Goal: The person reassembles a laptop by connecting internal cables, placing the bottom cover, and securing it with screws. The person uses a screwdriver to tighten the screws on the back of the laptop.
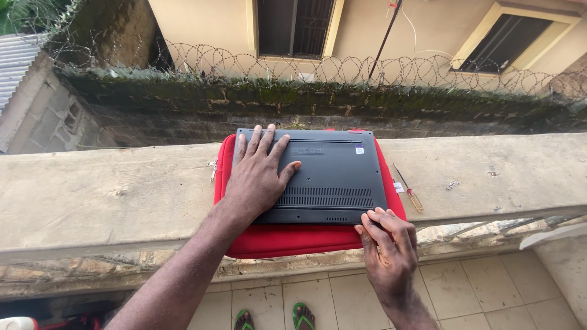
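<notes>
A dark grey laptop [324, 177] lies upside down, bottom side up, on a red soft sleeve [293, 239]. The sleeve lies on a long concrete ledge [92, 195], and its near edge hangs a little over the ledge. The left hand [260, 174] lies flat and open on the left part of the laptop, fingers spread and pointing to 12 o'clock, with the thumb pointing to 3 o'clock. It presses down and grips nothing. The right hand [386, 247] is at the corner of the laptop at 5 o'clock. Its fingers are bent, and the tips touch the edge of the laptop there. I cannot tell if it has hold of something small. A small screwdriver [408, 188] with a see-through yellow and red handle lies on the ledge, just beside the sleeve at 3 o'clock. A few tiny bits [452, 184] lie farther along at 3 o'clock. Down at 6 o'clock, two green sandals [275, 319] stand on a pale tiled floor [489, 287]. Up at 12 o'clock, coils of sharp wire [342, 68] run along a mossy wall [306, 98].
</notes>
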